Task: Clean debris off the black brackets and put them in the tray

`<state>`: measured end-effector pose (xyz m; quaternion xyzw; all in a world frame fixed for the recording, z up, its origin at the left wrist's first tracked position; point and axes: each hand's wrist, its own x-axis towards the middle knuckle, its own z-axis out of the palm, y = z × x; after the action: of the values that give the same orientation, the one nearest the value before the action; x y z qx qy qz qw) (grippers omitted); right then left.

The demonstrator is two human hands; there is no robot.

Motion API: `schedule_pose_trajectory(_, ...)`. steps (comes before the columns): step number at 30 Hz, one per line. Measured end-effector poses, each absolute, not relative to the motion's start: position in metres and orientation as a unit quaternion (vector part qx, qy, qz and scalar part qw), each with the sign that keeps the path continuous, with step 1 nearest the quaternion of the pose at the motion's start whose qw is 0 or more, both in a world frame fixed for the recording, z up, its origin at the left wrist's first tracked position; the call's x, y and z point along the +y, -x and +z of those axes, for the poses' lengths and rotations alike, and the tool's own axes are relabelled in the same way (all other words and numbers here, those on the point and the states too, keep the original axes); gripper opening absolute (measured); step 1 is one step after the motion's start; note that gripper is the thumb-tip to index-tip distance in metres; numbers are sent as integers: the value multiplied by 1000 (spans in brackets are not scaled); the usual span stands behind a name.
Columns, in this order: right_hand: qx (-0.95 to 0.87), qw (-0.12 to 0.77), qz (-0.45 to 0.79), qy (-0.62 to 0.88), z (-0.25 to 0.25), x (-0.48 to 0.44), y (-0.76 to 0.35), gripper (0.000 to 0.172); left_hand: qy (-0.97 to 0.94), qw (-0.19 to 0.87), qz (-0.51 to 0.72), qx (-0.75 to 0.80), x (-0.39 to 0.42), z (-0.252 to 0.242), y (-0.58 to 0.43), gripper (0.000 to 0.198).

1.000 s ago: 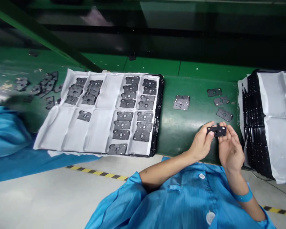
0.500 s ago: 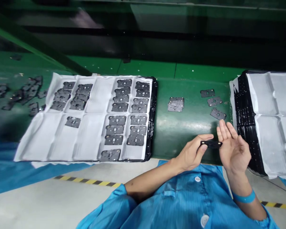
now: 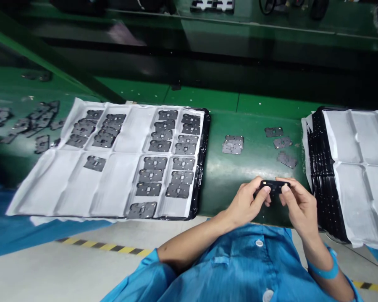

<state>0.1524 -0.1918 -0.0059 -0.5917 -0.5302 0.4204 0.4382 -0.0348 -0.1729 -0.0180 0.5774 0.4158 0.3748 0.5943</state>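
Between my two hands is a thin black plate (image 3: 275, 185) with small gold-coloured spots near its ends. My left hand (image 3: 247, 200) pinches its left end, thumb in front and fingers behind. At the other end, my right hand (image 3: 300, 205) grips it the same way, closed on the plate. Just beyond the hands lie a few loose dark plates (image 3: 282, 142) on the green table (image 3: 252, 159). To their left is a small overlapping stack of similar plates (image 3: 233, 144).
A white-lined compartment tray (image 3: 113, 180) on the left holds many dark plates. Loose plates (image 3: 39, 119) lie beyond it. At right stands a stack of black trays (image 3: 327, 184) topped with a white-lined tray (image 3: 353, 184). A green beam (image 3: 50, 63) crosses the upper left.
My right hand was open, palm up, beside the plate; now its fingers have closed on the plate's right end. My left hand keeps its hold. The view has tilted slightly upward.
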Motion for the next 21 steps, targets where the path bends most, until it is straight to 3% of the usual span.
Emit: schedule_pose_trajectory(21, -473, 477, 455, 585, -24, -181, -137, 31, -611, 550, 355, 446, -172, -13, 40, 31)
